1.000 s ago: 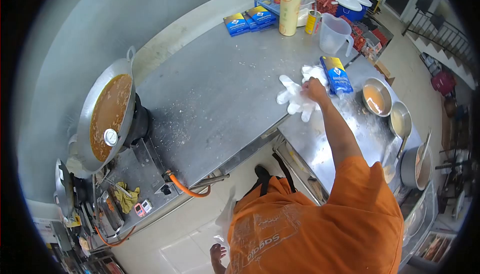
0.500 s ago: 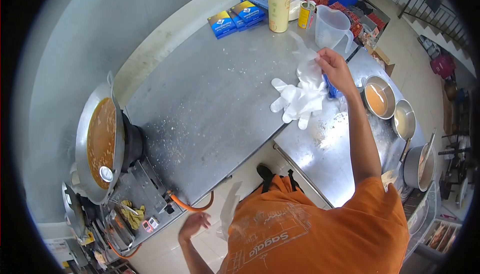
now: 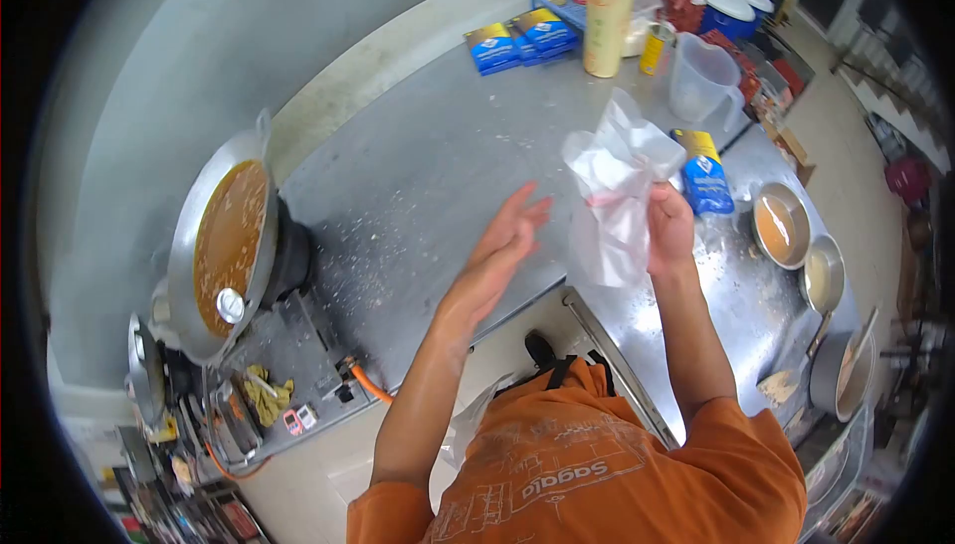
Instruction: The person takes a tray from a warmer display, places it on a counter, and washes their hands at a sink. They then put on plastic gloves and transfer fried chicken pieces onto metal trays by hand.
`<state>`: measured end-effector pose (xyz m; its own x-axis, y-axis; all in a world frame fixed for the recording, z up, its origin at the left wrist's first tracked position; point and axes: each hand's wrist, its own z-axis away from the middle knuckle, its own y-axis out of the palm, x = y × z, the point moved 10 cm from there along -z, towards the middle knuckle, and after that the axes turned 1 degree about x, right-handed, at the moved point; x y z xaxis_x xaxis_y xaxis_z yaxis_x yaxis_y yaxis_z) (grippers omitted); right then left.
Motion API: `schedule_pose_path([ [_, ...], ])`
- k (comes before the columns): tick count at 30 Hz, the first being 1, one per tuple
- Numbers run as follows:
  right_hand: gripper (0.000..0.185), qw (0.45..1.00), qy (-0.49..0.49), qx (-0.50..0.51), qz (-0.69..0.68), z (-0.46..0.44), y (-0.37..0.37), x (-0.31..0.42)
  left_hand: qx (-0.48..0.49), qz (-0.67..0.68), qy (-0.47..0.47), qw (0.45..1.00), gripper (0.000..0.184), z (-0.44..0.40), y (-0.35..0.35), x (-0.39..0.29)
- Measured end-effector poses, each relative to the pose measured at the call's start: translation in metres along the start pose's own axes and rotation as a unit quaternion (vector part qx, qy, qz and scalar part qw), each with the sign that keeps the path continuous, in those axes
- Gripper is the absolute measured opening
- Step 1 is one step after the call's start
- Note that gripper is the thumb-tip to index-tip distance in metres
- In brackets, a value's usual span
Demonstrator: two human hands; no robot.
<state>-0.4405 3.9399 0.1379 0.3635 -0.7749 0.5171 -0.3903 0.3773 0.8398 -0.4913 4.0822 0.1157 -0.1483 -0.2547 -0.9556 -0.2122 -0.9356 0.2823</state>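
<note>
Above the right part of the metal table, my right hand (image 3: 671,231) grips a bunch of thin, clear-white plastic gloves (image 3: 612,201), which stand up and hang down beside the fingers. My left hand (image 3: 502,251) is raised over the table to the left of the gloves, fingers apart and holding nothing. A blue and gold box (image 3: 704,174) lies just behind my right hand. The clear measuring jug (image 3: 699,82) stands beyond that box.
A large wok of brown liquid (image 3: 229,241) sits on a burner at the left, its orange hose (image 3: 370,383) near the table edge. Pans (image 3: 781,226) and a pot (image 3: 841,383) stand at the right. A plastic wrap roll (image 3: 605,22) and more blue boxes (image 3: 492,49) are at the back.
My right hand has lifted the gloves off the table, where they lay flat. My left hand has risen from beside the body to above the table, near the gloves.
</note>
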Motion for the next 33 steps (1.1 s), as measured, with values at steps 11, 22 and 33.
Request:
schedule_pose_path([
  [11,0.033,0.979,0.160,-0.094,0.080,0.010,-0.051,-0.109,-0.054,0.235,-0.045,0.969,0.018,0.069,-0.050,0.069],
  [22,0.011,0.747,0.061,0.171,0.639,0.025,0.095,-0.196,-0.523,0.202,0.126,0.819,0.017,0.323,-0.148,0.101],
  [33,0.025,0.716,0.285,0.366,0.522,0.235,0.215,-0.397,-0.431,0.329,0.194,0.817,0.037,0.486,-0.073,0.139],
])
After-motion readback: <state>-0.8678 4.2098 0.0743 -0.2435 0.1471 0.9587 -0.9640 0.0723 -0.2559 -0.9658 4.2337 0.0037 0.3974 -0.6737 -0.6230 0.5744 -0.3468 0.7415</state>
